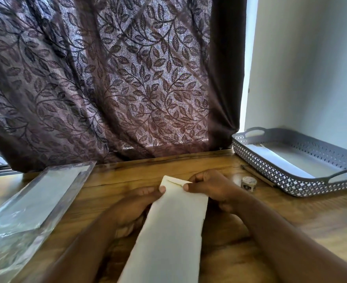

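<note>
We hold one long white envelope (168, 227) above the wooden table (321, 217), our left hand (133, 205) and right hand (211, 188) both pinching its far end. Around it: one plastic packet (33, 197), one tape roll (248, 182), one grey tray (291, 176).

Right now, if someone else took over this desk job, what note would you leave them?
Left hand grips the white envelope at its left edge; right hand pinches its far right corner, above the wooden table.
Done: flap end looks folded down; sealed or not, unclear.
Left: probably fasten it with the tape roll beside the right hand, then lay it in the grey tray at right.
</note>
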Demonstrator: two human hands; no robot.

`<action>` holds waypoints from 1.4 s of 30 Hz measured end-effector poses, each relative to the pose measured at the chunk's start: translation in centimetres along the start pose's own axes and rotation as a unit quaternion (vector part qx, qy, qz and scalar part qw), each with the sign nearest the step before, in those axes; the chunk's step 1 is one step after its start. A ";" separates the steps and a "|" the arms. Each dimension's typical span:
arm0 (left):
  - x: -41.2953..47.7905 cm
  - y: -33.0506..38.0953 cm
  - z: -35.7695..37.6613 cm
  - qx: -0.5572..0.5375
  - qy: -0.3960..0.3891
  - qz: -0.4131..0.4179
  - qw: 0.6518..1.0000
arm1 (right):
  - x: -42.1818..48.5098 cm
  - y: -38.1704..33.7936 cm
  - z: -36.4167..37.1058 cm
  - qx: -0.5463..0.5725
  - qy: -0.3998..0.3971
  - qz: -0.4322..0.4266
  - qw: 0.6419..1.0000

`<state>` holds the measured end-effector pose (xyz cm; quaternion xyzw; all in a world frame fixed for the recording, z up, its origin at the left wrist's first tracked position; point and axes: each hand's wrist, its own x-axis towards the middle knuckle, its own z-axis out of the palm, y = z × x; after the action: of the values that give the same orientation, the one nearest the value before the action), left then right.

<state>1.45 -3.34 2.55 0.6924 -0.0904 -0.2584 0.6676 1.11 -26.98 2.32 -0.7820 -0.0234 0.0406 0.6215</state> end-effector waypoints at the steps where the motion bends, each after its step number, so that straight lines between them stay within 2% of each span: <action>1: 0.1 0.1 0.4 -0.012 0.027 0.012 0.999 | -0.2 -0.2 0.3 -0.020 -0.017 -0.009 1.000; 7: 0.2 0.1 1.6 0.097 0.110 0.030 0.989 | -0.1 -0.5 1.9 -0.096 -0.064 -0.054 0.992; 15: 0.3 0.2 2.1 0.124 0.164 0.015 0.979 | 0.3 -0.1 2.1 -0.142 -0.055 -0.090 0.984; 23: 0.6 -0.4 1.4 0.130 0.102 0.064 0.984 | 0.1 -0.2 2.5 -0.102 -0.026 -0.079 0.991; 30: 0.9 -1.0 1.6 0.157 0.108 0.127 0.973 | 0.4 -0.2 2.5 -0.137 -0.024 -0.077 0.987; 38: 1.3 -1.0 1.9 0.134 0.141 0.109 0.975 | 0.4 -0.2 2.7 -0.188 -0.029 -0.107 0.976; 42: 1.4 -1.1 1.5 0.110 0.124 0.094 0.982 | 0.6 0.0 2.4 -0.167 -0.028 -0.089 0.982</action>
<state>1.68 -5.19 1.18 0.7763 -0.1000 -0.0950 0.6151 1.43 -24.55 1.78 -0.8680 -0.1169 0.0025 0.4825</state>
